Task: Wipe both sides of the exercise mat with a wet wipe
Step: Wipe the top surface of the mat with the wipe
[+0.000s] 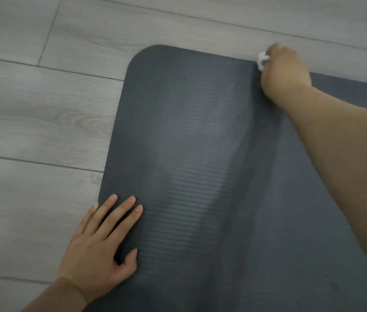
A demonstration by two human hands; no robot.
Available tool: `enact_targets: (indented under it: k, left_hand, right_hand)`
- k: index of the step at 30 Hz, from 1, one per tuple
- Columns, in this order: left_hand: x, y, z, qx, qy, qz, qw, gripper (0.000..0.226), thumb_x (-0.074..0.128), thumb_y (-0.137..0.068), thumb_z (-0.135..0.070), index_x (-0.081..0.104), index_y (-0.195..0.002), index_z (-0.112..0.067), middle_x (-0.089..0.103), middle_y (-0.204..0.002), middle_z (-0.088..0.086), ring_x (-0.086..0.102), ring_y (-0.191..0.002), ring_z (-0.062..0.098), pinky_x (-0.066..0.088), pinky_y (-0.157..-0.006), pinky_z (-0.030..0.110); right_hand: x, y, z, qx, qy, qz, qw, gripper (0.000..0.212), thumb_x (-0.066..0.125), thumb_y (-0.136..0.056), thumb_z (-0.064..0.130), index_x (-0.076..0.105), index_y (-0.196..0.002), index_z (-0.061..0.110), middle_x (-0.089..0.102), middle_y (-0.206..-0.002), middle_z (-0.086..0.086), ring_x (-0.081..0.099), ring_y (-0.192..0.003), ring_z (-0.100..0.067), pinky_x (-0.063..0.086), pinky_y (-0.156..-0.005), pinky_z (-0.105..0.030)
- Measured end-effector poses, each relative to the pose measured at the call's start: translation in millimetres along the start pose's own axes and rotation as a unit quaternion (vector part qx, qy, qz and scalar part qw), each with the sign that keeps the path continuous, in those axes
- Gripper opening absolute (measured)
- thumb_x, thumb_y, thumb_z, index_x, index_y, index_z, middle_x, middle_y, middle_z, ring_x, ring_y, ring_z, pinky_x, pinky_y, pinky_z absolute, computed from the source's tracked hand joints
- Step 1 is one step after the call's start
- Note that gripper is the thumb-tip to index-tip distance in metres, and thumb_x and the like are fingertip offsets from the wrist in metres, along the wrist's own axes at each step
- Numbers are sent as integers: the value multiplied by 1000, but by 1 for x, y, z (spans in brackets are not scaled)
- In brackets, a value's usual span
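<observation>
Wiping at the mat's (191,136) far edge, right hand (285,68) clutching the wipe (261,60), left hand (101,242) spread flat; the folded flap could slip

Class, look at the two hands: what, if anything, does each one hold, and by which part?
The right hand grips a bunched white wet wipe; only its end shows past the fingers. The left hand holds nothing: it presses flat on the exercise mat.

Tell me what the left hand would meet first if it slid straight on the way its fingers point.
Only more of the dark grey ribbed foam mat; the left hand points up-right across it, seemingly free.
</observation>
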State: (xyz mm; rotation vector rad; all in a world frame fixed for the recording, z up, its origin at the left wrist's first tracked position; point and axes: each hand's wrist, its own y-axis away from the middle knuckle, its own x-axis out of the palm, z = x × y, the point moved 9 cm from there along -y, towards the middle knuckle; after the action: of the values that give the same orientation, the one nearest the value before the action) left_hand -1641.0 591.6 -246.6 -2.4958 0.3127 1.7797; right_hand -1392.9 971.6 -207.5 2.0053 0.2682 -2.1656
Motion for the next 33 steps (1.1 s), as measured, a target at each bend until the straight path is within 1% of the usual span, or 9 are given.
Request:
enact_targets:
  k: [3, 6, 11, 16, 19, 24, 28, 30, 33]
  left_hand:
    - [1, -1, 3, -6, 1, 7, 1000, 79, 55, -70, -44, 43, -146, -25, 38, -155, -4, 30, -147, 24, 16, -122, 41]
    - [-1, -1, 3, -2, 7, 2, 1000, 79, 56, -71, -43, 44, -146, -24, 39, -155, -4, 31, -146, 25, 15, -123, 41]
    - [-3, -2, 3, 2, 8, 1, 1000, 77, 55, -72, -44, 44, -145, -23, 40, -154, -3, 31, -145, 26, 15, -122, 41]
    - [-4, 0, 1, 8, 2, -12, 1000, 75, 55, -72, -44, 48, -143, -21, 44, -152, 0, 32, -145, 27, 17, -121, 41]
    - [-2, -1, 1, 9, 9, -19, 1000, 75, 56, -71, -44, 47, -143, -23, 45, -151, -1, 35, -144, 27, 23, -119, 44]
    - [-2, 0, 3, 22, 0, -25, 999, 75, 55, -72, -44, 46, -143, -23, 45, -151, 0, 37, -142, 29, 22, -120, 44]
    - [-4, 1, 1, 19, -10, -43, 999, 73, 53, -73, -43, 47, -143, -22, 49, -149, 3, 40, -140, 30, 33, -111, 52]
    - [-4, 0, 2, 21, -15, -48, 998, 72, 53, -74, -43, 48, -142, -21, 50, -148, 3, 41, -140, 30, 36, -108, 55]
    - [-3, 1, 1, 19, -23, -45, 999, 72, 53, -73, -44, 48, -142, -22, 49, -149, 3, 41, -140, 31, 35, -110, 54]
  right_hand:
    - [7, 17, -1, 121, -62, -12, 991, 26, 40, -96, 13, 52, -118, 2, 57, -122, -23, 53, -111, -41, 39, -87, -41]
    - [5, 109, 75, -166, -149, 5, 975, 22, 49, -89, 5, 60, -107, 12, 67, -108, -15, 62, -97, -34, 40, -87, -35]
    - [5, 269, 103, -549, -67, 233, 800, 19, 42, -98, 17, 61, -99, 20, 61, -85, 2, 51, -75, -19, 45, -71, -31]
    - [-2, 20, -3, -137, 41, 11, 990, 26, 54, -89, 8, 58, -115, 9, 63, -109, -21, 59, -99, -39, 47, -84, -43]
    - [6, -1, -53, 158, 3, 9, 987, 28, 45, -96, 10, 47, -122, -1, 53, -125, -25, 50, -115, -41, 41, -91, -45]
    - [4, 152, 29, -133, -80, 22, 988, 24, 43, -96, 20, 62, -107, 11, 66, -113, -8, 60, -97, -32, 41, -88, -32]
    - [5, 261, 58, -462, -13, 204, 863, 28, 34, -100, 20, 61, -99, 16, 61, -89, -1, 52, -75, -22, 46, -71, -32]
    - [-1, 191, 36, -445, 31, 111, 888, 26, 39, -99, 22, 62, -102, 12, 63, -85, -8, 56, -73, -29, 45, -71, -37]
    - [-7, 43, -49, -114, 81, 10, 990, 24, 53, -94, 16, 61, -115, 7, 64, -106, -23, 60, -95, -40, 48, -83, -43]
